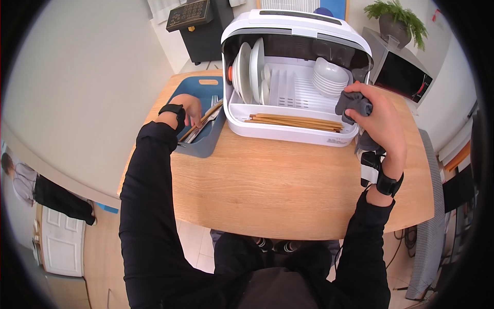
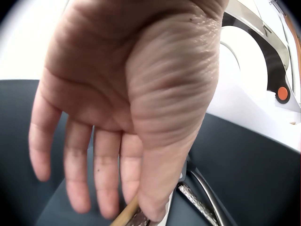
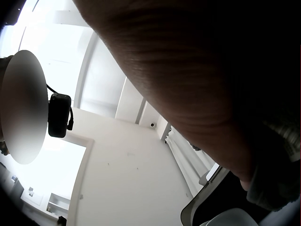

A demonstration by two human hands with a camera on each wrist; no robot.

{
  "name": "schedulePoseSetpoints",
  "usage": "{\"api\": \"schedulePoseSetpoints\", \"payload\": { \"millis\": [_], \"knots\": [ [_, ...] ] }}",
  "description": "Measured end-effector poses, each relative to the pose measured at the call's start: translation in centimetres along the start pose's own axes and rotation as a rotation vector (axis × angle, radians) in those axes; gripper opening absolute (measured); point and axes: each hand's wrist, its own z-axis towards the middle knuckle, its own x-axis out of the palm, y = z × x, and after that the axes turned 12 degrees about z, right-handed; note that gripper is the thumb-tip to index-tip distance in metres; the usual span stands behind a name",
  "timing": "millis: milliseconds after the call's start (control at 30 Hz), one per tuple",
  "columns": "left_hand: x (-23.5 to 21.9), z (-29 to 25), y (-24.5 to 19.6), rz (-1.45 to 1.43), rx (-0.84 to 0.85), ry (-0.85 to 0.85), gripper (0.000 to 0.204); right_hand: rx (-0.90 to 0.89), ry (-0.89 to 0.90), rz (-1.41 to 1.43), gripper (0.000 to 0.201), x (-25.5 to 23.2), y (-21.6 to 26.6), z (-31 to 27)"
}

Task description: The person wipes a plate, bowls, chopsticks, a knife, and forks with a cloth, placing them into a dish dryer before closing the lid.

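Observation:
My left hand [image 1: 189,109] is in the blue basket [image 1: 205,146], its thumb and index finger pinching a wooden chopstick [image 2: 126,214] and what looks like a metal utensil. Forks [image 1: 214,100] and other cutlery lie in the basket. My right hand [image 1: 382,119] grips a bunched dark grey cloth [image 1: 354,106] at the right front corner of the white dish cabinet [image 1: 288,135]. Inside the cabinet, plates [image 1: 256,67] stand at the left, stacked bowls [image 1: 330,78] sit at the right, and several chopsticks [image 1: 296,121] lie in the front tray.
The wooden table [image 1: 267,185] extends in front of the cabinet. A dark object with a white label [image 1: 369,167] is under my right wrist. Behind at the right are a microwave [image 1: 403,74] and a potted plant [image 1: 395,28]. A person [image 1: 49,193] is at the far left.

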Motion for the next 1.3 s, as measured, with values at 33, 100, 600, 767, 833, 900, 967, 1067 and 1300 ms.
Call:
{"api": "schedulePoseSetpoints", "payload": {
  "millis": [33,100,600,767,833,900,967,1067,1300],
  "knots": [
    [0.0,0.1,0.0,0.006,0.004,0.004,0.049,-0.003,0.005,-0.003,0.039,0.0,0.0,0.1],
    [-0.1,0.5,0.1,-0.006,-0.016,0.027,0.049,-0.005,0.017,-0.01,0.04,0.0,-0.1,0.1],
    [0.1,0.3,0.8,-0.058,-0.01,-0.065,0.025,0.006,0.028,0.025,0.039,0.1,0.5,0.0],
    [-0.8,-2.0,2.4,-0.132,0.026,-0.2,0.011,0.014,0.037,0.039,0.04,-0.1,0.9,0.0],
    [-1.1,-2.3,3.5,-0.177,0.037,-0.279,0.011,0.005,0.039,0.041,0.04,-0.1,0.9,-0.1],
    [-1.1,-3.2,4.6,-0.22,0.044,-0.366,0.01,0.0,0.041,0.03,0.04,0.0,0.8,-0.1],
    [-0.8,-3.3,6.2,-0.259,0.078,-0.4,0.01,0.005,0.043,0.025,0.04,-0.1,1.1,-0.2],
    [-0.2,-4.4,7.3,-0.307,0.104,-0.505,0.011,0.009,0.045,0.008,0.04,0.0,1.4,-0.4],
    [0.5,-9.1,3.5,-0.292,0.309,-0.952,0.02,-0.016,0.042,0.021,0.041,-0.1,1.7,-0.6]
  ]
}}
